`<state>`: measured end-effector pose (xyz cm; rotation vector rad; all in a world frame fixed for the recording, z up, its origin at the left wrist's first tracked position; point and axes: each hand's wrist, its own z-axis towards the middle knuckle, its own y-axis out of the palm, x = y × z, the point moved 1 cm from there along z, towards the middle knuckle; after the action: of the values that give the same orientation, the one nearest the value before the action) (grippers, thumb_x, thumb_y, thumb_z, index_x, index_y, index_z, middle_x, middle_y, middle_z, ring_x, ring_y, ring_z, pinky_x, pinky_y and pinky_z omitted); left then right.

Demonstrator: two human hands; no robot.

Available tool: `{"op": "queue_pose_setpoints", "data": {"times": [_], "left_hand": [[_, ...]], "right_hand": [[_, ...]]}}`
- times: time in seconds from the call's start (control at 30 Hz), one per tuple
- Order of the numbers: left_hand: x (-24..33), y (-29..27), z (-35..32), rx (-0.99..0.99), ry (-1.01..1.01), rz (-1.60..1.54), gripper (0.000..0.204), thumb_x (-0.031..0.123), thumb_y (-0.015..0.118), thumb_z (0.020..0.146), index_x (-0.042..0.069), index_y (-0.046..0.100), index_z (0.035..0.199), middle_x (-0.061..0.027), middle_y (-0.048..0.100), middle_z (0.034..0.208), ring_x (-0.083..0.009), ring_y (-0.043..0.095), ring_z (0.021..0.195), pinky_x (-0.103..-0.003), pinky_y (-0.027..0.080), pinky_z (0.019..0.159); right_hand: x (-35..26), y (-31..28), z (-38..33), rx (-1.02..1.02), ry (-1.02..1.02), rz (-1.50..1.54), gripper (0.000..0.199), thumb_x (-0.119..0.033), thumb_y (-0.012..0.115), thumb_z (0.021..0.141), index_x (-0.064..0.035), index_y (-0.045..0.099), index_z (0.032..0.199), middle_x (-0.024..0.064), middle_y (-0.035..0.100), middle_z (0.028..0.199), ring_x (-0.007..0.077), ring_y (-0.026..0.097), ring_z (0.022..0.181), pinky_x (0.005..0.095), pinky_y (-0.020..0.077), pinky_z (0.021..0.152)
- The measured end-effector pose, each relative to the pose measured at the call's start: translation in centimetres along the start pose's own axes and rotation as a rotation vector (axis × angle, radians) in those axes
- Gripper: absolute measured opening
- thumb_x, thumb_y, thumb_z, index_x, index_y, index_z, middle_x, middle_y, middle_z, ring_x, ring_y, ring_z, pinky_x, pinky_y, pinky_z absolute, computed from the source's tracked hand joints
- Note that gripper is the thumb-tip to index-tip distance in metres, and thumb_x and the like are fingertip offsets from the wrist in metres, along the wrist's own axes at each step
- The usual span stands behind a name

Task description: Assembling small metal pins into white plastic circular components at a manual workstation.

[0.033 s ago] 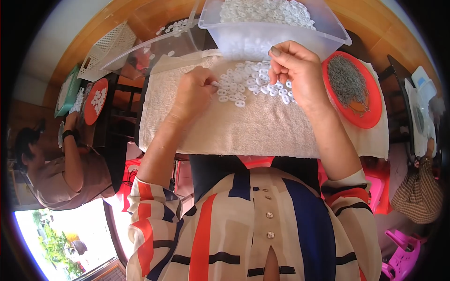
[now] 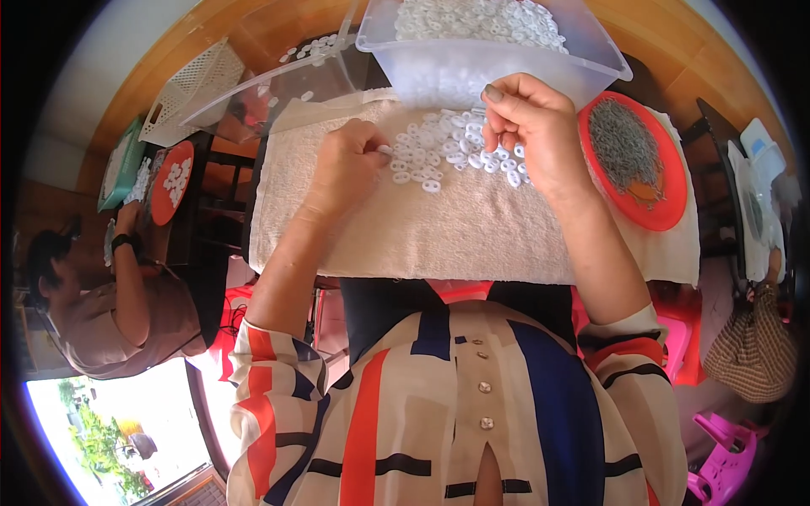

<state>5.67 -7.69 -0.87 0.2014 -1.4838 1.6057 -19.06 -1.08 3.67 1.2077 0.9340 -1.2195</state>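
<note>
My left hand (image 2: 344, 164) pinches a white oval piece (image 2: 385, 150) at the left edge of the loose pile (image 2: 432, 150).

The thumb and forefinger are together on that piece, just above the beige cloth (image 2: 422, 240); my right hand (image 2: 538, 122) is raised at the pile's right side, fingers curled in toward the thumb, and I cannot tell whether anything sits between them. The pile, ovals with holes through them, lies on the cloth between my two hands. Beyond it, at the far side, stands a translucent bin (image 2: 506, 74) with many more white pieces (image 2: 481, 24) inside. To my right, a red plate (image 2: 666, 218) bears a heap of thin grey bits (image 2: 623, 143).
</note>
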Motion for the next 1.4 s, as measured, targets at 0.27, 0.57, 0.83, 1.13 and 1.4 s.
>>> {"op": "queue_pose_setpoints", "data": {"times": [0.27, 0.57, 0.83, 1.13, 1.4], "left_hand": [[1.4, -0.3, -0.3, -0.011, -0.333, -0.41, 0.012, 0.002, 0.069, 0.074, 0.0, 0.067, 0.086, -0.0059, 0.062, 0.072, -0.0137, 0.057, 0.067, -0.028, 0.046, 0.063], [1.8, -0.5, 0.0, 0.021, 0.077, 0.125, 0.017, 0.005, 0.069, 0.074, 0.004, 0.069, 0.091, -0.0131, 0.058, 0.081, -0.0279, 0.059, 0.075, -0.036, 0.048, 0.069], [1.9, -0.2, 0.7, -0.025, 0.141, 0.106, 0.011, -0.001, 0.067, 0.073, 0.002, 0.064, 0.083, -0.0114, 0.055, 0.079, -0.0246, 0.058, 0.071, -0.034, 0.045, 0.065], [4.3, -0.1, -0.1, 0.078, -0.094, -0.436, 0.006, -0.003, 0.067, 0.081, 0.001, 0.062, 0.082, 0.0034, 0.056, 0.069, -0.0054, 0.048, 0.064, -0.021, 0.038, 0.056], [8.4, 3.0, -0.7, -0.018, -0.216, -0.868, 0.017, -0.005, 0.063, 0.083, -0.004, 0.067, 0.1, -0.0022, 0.06, 0.079, -0.0079, 0.051, 0.064, -0.021, 0.039, 0.054]], "right_hand": [[0.5, 0.2, -0.1, 0.011, -0.082, -0.113, 0.012, -0.014, 0.065, 0.089, -0.0022, 0.063, 0.087, -0.0004, 0.058, 0.065, 0.0072, 0.054, 0.053, 0.0201, 0.0338, 0.048], [-3.8, -3.6, -3.8, 0.059, -0.268, -0.443, 0.006, -0.008, 0.063, 0.089, -0.0015, 0.063, 0.09, -0.0011, 0.059, 0.07, 0.0041, 0.05, 0.06, 0.0185, 0.0337, 0.053], [-4.8, -19.3, -5.3, 0.331, -0.065, -1.22, 0.006, -0.006, 0.062, 0.087, -0.0006, 0.065, 0.087, 0.0008, 0.058, 0.067, 0.0069, 0.054, 0.063, 0.0242, 0.0431, 0.059], [-4.4, -18.4, -9.3, 0.053, 0.073, -1.584, 0.004, -0.009, 0.067, 0.077, -0.008, 0.065, 0.081, 0.0088, 0.065, 0.077, 0.0299, 0.063, 0.075, 0.0418, 0.0464, 0.066], [-3.8, -17.8, -9.7, -0.049, 0.025, -1.533, 0.006, -0.008, 0.062, 0.078, -0.0073, 0.067, 0.081, 0.0092, 0.067, 0.084, 0.0316, 0.064, 0.081, 0.0438, 0.0477, 0.069]]}}
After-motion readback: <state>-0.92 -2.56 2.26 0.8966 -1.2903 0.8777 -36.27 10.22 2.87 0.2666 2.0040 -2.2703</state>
